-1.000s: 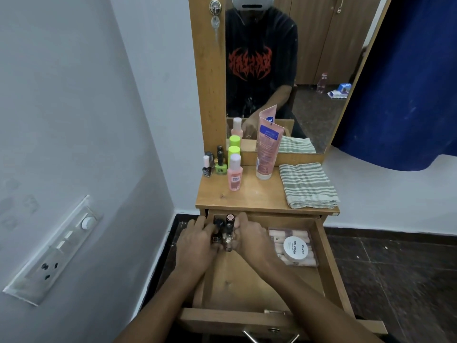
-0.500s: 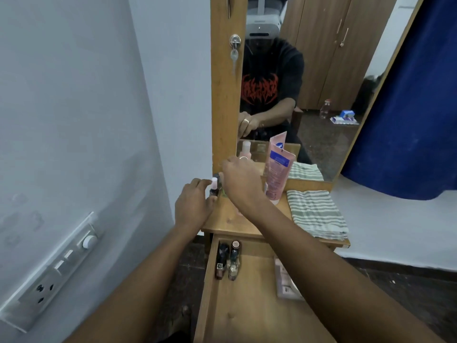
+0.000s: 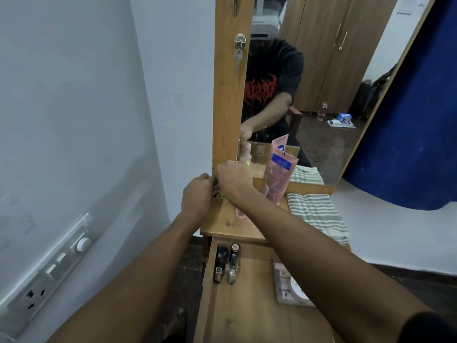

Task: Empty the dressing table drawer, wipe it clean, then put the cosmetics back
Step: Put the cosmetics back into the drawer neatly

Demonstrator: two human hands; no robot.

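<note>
The left hand [image 3: 197,196] and right hand [image 3: 233,178] meet on small bottles [image 3: 221,195] at the tabletop's [image 3: 230,224] back left corner. Right of the grip stands a pink tube [image 3: 279,174], then a folded striped cloth [image 3: 316,214]. Nearer than the grip, the open drawer [image 3: 247,313] holds 2 little bottles [image 3: 233,263] lying flat and a packet [image 3: 286,285].

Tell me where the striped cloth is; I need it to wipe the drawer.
In the head view, the striped cloth lies folded on the right side of the table top, just right of the pink tube.
</note>
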